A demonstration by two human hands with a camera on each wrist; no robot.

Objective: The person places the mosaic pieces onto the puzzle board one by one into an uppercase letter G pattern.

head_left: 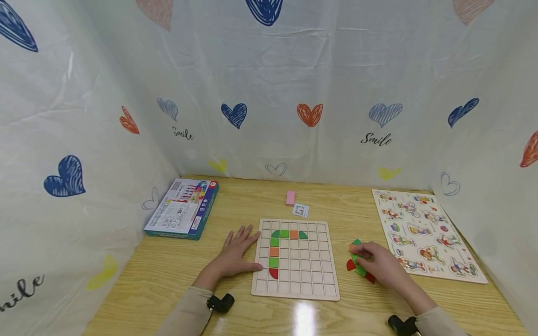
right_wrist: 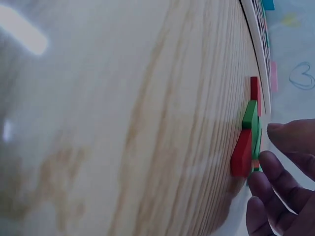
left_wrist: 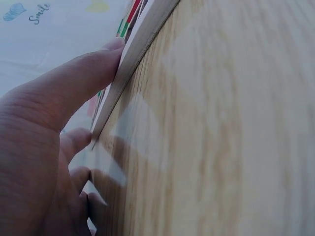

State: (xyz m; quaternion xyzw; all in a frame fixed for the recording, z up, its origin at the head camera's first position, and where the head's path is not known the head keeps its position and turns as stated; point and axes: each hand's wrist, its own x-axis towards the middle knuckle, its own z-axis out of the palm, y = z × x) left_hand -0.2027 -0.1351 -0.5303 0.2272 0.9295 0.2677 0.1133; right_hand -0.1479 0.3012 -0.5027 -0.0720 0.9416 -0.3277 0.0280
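Note:
A wooden grid board (head_left: 300, 289) lies in the middle of the table in the head view. Along its top run green pieces and an orange square (head_left: 294, 234); down its left side come green and orange squares, ending in a red rounded piece (head_left: 273, 273). My left hand (head_left: 233, 256) rests at the board's left edge, fingers spread, its thumb (left_wrist: 93, 64) against the rim. Over a small cluster of loose pieces, my right hand (head_left: 382, 263) reaches with bent fingers. Below the fingertips are green (head_left: 360, 270) and red pieces (right_wrist: 241, 155). A gap separates right thumb and fingers.
A blue-edged box (head_left: 180, 210) lies at the back left. Behind the board are a pink block (head_left: 290, 198) and a small printed card (head_left: 300, 210). A picture board (head_left: 428, 238) lies on the right. A curtain with hearts (head_left: 269, 70) surrounds the table.

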